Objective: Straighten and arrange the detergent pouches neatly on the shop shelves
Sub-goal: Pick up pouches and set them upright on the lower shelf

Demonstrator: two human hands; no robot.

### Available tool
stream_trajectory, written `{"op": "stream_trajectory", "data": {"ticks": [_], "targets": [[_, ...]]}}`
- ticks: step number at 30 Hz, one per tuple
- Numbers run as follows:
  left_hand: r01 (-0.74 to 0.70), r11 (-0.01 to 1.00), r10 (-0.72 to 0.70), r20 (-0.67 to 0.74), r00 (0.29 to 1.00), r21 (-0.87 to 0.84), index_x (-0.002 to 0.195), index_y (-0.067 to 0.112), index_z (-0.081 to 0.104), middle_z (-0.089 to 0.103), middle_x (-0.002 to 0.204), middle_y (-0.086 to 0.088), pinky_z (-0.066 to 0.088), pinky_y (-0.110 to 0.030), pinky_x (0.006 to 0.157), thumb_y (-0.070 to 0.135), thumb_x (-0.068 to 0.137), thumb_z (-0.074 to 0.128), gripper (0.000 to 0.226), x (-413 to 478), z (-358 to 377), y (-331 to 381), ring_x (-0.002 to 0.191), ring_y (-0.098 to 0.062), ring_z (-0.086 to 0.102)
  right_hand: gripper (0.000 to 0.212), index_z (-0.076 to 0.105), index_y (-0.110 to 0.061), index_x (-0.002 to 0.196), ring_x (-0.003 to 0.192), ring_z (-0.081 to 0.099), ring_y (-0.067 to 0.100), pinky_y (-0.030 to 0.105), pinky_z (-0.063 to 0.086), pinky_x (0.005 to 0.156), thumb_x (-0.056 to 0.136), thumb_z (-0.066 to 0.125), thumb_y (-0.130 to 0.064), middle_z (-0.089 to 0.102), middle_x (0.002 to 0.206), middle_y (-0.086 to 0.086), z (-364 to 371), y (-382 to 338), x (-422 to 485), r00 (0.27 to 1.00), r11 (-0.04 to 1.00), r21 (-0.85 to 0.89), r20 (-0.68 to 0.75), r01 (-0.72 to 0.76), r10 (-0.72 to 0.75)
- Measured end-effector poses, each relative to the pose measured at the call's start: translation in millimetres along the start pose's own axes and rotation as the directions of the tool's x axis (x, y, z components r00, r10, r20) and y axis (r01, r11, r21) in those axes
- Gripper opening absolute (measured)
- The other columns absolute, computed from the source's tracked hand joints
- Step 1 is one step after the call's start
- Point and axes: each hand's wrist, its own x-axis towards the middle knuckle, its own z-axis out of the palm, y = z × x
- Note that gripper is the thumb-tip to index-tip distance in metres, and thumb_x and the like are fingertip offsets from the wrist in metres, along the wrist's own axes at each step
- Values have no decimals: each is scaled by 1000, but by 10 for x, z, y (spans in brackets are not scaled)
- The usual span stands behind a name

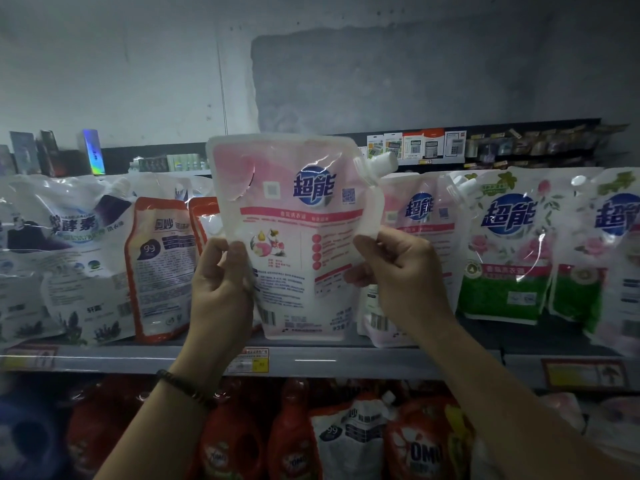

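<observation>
One long shelf [346,358] runs across the middle of the frame, its grey front edge carrying price tags, and a row of soft detergent pouches stands along it. At the left sit a white-and-purple pouch [62,251] and an orange-trimmed pouch [162,268], both leaning; at the right stands a green floral pouch [505,247], roughly upright, with another like it cut off at the frame's right edge. A second pink pouch [419,237] stands just behind and right of centre.

In the centre of the frame the pink pouch [298,237] is held up in front of the row, back panel toward the camera, spout at its upper right, its bottom edge about level with the shelf front. The left hand [221,285] pinches its left edge between thumb and curled fingers. The right hand [401,271] pinches the right edge the same way, just below the spout.

The step in hand appears to be setting this pouch into the gap at centre. Next it likely needs lowering onto the shelf upright, perhaps turned so its front faces out, flush beside its pink twin, without toppling the leaning orange-trimmed neighbour.
</observation>
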Motion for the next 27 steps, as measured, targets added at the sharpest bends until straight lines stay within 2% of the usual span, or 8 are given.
{"op": "stream_trajectory", "data": {"ticks": [5,9,13,16,21,24,25,27], "targets": [[31,997,-31,14,999,-63,84,23,53,58,106,-16,50,-57,88,28,111,51,28,-69,236,86,95,-34,55,7,76,-25,103,70,78,24,34,67,67,101,69,-24,81,82,4,-275,-183,-73,1000,996,82,-3,-19,20],[50,993,-48,20,999,-107,81,24,54,59,99,-15,53,-46,79,28,110,54,30,-122,470,65,89,-32,56,8,76,-22,103,70,79,24,31,65,65,100,70,-25,81,82,5,-513,-261,-120,998,997,75,-58,-32,37],[74,988,-67,54,996,-137,78,23,54,71,82,-2,58,-28,61,23,110,51,32,-184,747,29,72,-15,68,5,75,-28,99,69,79,25,33,66,64,99,70,-26,81,80,5,-778,-290,-153,994,998,57,-101,-31,37],[92,985,-80,92,993,-145,80,20,53,72,83,-3,60,-27,63,24,108,52,28,-200,943,-15,71,-14,69,6,75,-26,100,68,78,25,31,65,63,100,69,-26,80,79,5,-994,-302,-159,988,997,44,-140,-55,61],[35,999,-36,161,986,11,85,18,59,69,93,-14,60,-34,67,29,107,57,25,-238,1239,-78,78,-24,66,10,74,-24,98,68,78,24,29,65,63,103,66,-29,79,77,6,-1396,-324,-176,976,996,-41,-209,-77,67],[-6,998,-5,179,984,61,96,3,63,75,101,-22,66,-46,78,25,108,58,25,-285,1453,-101,88,-40,72,13,73,-28,95,66,77,22,28,64,62,104,65,-28,79,77,7,-1635,-335,-174,965,993,-76,-254,-95,72],[-3,997,-11,177,984,79,98,4,67,76,101,-21,65,-48,78,26,107,59,25,-303,1522,-106,87,-40,73,13,73,-28,94,66,77,22,29,65,62,104,64,-29,79,77,8,-1707,-338,-170,961,991,-82,-267,-104,78],[17,994,-37,180,983,111,92,16,72,79,93,-11,59,-40,60,29,106,61,23,-334,1647,-130,67,-29,69,14,74,-26,96,68,78,24,31,66,64,104,64,-30,80,79,7,-1849,-333,-158,954,987,-103,-286,-124,89]]}}
